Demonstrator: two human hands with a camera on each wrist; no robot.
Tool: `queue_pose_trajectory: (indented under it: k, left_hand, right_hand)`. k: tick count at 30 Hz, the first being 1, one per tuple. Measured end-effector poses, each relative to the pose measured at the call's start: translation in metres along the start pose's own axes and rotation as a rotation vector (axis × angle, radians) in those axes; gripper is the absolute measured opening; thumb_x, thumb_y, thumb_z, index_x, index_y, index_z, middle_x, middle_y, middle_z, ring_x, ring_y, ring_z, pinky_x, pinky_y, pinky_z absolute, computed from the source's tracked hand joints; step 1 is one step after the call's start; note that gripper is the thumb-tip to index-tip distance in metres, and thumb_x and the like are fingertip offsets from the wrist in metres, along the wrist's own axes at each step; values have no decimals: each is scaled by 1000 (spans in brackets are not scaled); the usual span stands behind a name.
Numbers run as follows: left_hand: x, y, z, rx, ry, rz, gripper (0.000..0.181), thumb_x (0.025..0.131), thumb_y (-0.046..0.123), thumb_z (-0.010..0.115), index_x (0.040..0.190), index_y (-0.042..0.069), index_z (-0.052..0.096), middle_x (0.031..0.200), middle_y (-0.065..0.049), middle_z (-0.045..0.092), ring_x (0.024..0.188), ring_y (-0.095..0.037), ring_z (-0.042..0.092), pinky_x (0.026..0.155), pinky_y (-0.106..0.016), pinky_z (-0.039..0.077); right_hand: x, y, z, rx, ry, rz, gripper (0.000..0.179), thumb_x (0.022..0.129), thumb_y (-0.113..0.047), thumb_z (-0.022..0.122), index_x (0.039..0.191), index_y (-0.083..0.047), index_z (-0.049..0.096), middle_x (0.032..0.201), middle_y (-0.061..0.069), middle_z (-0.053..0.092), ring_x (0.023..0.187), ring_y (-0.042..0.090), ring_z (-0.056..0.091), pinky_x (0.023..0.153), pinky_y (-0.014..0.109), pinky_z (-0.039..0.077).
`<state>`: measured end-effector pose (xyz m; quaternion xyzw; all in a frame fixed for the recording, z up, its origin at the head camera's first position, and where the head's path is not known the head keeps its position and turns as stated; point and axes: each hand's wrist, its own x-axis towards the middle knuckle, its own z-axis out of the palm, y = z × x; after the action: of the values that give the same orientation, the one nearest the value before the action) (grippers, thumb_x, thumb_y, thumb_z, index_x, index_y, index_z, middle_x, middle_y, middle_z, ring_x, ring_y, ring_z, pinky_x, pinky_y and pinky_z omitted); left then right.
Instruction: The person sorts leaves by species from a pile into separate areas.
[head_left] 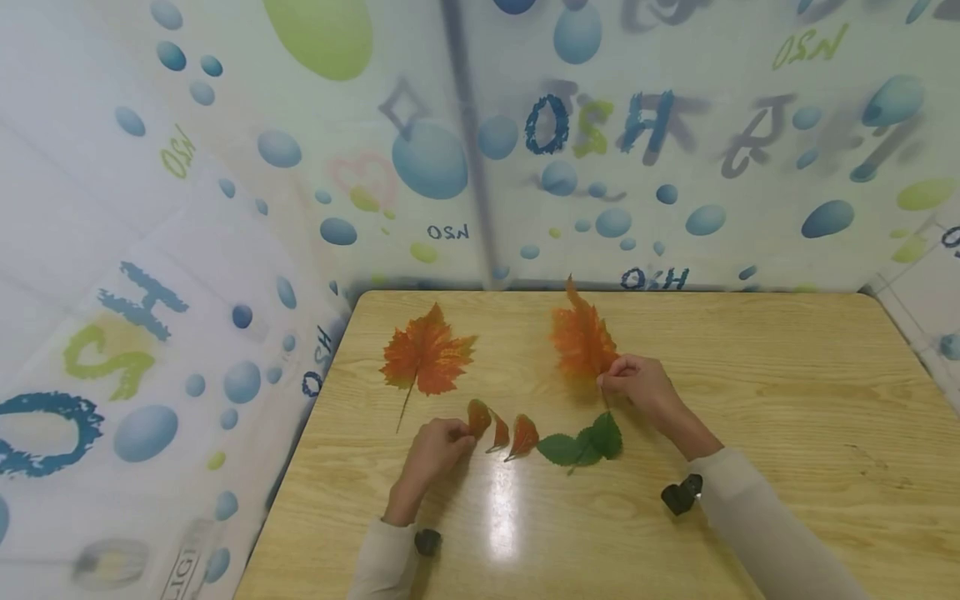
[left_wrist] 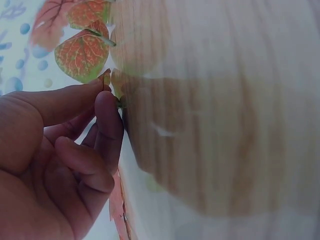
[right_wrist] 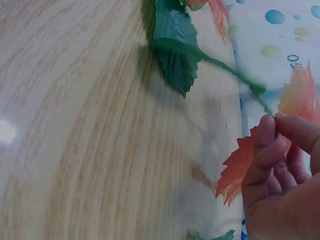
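Observation:
My left hand (head_left: pixel 438 450) pinches a small red-and-green leaf (head_left: pixel 478 418) between thumb and forefinger, low over the table; the fingertips hide part of it in the left wrist view. Two similar small leaves, one a reddish leaf (head_left: pixel 524 435), lie just to its right. With thumb and forefinger my right hand (head_left: pixel 641 385) pinches the thin green stem (right_wrist: pixel 220 63) of an orange maple leaf (head_left: pixel 581 337). This leaf stands tilted above the table. Its stem reaches down over a sprig of green leaves (head_left: pixel 585 443), close to their right end.
Another orange maple leaf (head_left: pixel 427 350) lies flat at the back left, its stem toward the front. The pale wooden table (head_left: pixel 750 367) meets a wall covering (head_left: pixel 510 208) with bubble prints along its back and left edges. Black wrist cameras sit at both sleeves.

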<state>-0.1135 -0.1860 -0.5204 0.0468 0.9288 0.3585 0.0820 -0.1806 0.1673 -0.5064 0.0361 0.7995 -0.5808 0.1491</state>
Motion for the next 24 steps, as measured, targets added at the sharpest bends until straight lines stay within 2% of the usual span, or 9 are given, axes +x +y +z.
queue_pose_trajectory:
  k: [6, 10, 15, 20, 24]
  left_hand:
    - [0, 1, 0, -7, -1, -7, 11, 87, 11, 73, 95, 4, 76, 95, -10, 75, 87, -22, 67, 74, -38, 54]
    - [1, 1, 0, -8, 2, -2, 11, 87, 11, 72, 94, 3, 76, 95, -9, 75, 88, -22, 67, 74, -37, 54]
    - [1, 0, -1, -9, 4, 6, 11, 87, 11, 73, 94, 3, 76, 95, -9, 75, 88, -22, 67, 74, -38, 54]
    - [1, -1, -1, -11, 7, 7, 9, 87, 11, 73, 92, 4, 76, 92, -8, 75, 84, -19, 66, 72, -35, 53]
    - [3, -1, 2, -14, 3, 23, 8, 86, 11, 73, 91, 5, 76, 89, -6, 74, 80, -15, 63, 70, -32, 52]
  right_hand:
    - [3, -3, 0, 38, 51, -29, 21, 91, -18, 71, 89, -2, 58, 82, -1, 70, 72, 16, 59, 59, 29, 48]
    - [10, -9, 0, 49, 143, -83, 20, 91, -14, 71, 89, 1, 58, 81, 1, 69, 72, 16, 63, 59, 31, 53]
    - [21, -22, 7, -3, 234, -111, 17, 90, -14, 70, 87, 0, 60, 81, 3, 68, 70, 16, 66, 61, 33, 57]
    - [34, -40, 31, -4, 206, -72, 13, 88, -12, 69, 84, -1, 63, 80, 6, 70, 73, 25, 69, 64, 36, 58]
    - [47, -49, 58, 12, 167, -16, 12, 86, -9, 71, 80, -3, 64, 70, 4, 70, 69, 30, 70, 62, 37, 58]
